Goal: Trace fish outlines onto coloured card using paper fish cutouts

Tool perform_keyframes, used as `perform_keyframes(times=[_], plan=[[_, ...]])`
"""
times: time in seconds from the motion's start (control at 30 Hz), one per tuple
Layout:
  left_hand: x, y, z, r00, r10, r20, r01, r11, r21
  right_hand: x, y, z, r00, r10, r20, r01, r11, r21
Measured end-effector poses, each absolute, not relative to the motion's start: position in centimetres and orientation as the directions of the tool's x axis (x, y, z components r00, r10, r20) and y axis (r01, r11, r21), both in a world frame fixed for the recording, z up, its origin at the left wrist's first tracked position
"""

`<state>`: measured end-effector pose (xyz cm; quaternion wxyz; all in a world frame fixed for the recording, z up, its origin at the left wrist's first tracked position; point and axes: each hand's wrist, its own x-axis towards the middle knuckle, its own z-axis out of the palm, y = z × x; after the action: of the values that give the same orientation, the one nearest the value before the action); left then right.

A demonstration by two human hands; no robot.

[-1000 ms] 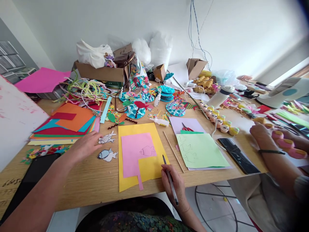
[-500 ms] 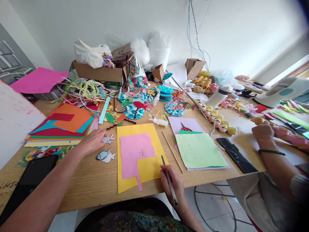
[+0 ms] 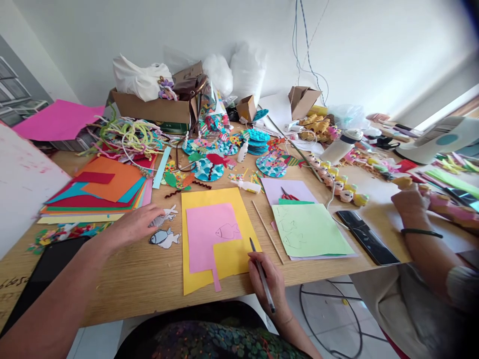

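My right hand (image 3: 267, 279) is closed around a clear-barrelled pen (image 3: 263, 279), its tip resting near the right edge of a yellow paper sheet (image 3: 194, 284). On that sheet lies a pink paper piece (image 3: 200, 239) with a small fish drawn on it. At the left, the fingers of my left hand (image 3: 136, 224) are closed on the edge of a grey-and-white paper fish cutout (image 3: 163, 218), partly hiding it. Just below it, a second paper fish cutout (image 3: 164, 238) with a blue-grey head lies flat on the wood.
A wooden stick (image 3: 268, 233) lies right of the yellow sheet, beside light green paper (image 3: 314, 232) with pencil fish outlines. A phone (image 3: 368, 238) and another person's hand (image 3: 409, 204) are farther right. Stacked coloured paper (image 3: 108, 182) stands left; glue bottles (image 3: 249, 186) lie behind.
My left hand has shifted slightly left and down, and the upper fish cutout has turned a little, showing more of itself. My right hand keeps the pen nearly still.
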<state>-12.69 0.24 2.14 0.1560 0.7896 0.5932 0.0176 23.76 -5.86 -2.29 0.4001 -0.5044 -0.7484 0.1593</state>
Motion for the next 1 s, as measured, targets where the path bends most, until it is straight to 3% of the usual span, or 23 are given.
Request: perform_keyframes(times=[0.07,0.23,0.47,0.8,1.0], plan=[[-12.6,-0.1,2.0,0.308,0.929,-0.205,0.932,-0.252,0.260,23.8,-5.8,-2.5,-0.165,0.885,0.435,0.626,0.435,-0.647],[-13.1,0.5,2.0,0.257,0.958,-0.124,0.943,-0.220,0.250,23.9,-5.8,-2.8,-0.172,0.893,0.416,0.621,0.426,-0.658],[-12.6,2.8,2.1,0.186,0.967,-0.175,0.966,-0.147,0.213,24.0,-5.9,-3.3,-0.153,0.896,0.417,0.616,0.416,-0.669],[-12.6,4.1,2.1,0.192,0.946,-0.263,0.956,-0.120,0.267,23.8,-5.9,-2.6,-0.163,0.895,0.414,0.647,0.414,-0.640],[-12.0,4.0,2.8,0.167,0.964,-0.207,0.946,-0.097,0.310,23.8,-5.8,-2.6,-0.158,0.893,0.421,0.648,0.415,-0.639]])
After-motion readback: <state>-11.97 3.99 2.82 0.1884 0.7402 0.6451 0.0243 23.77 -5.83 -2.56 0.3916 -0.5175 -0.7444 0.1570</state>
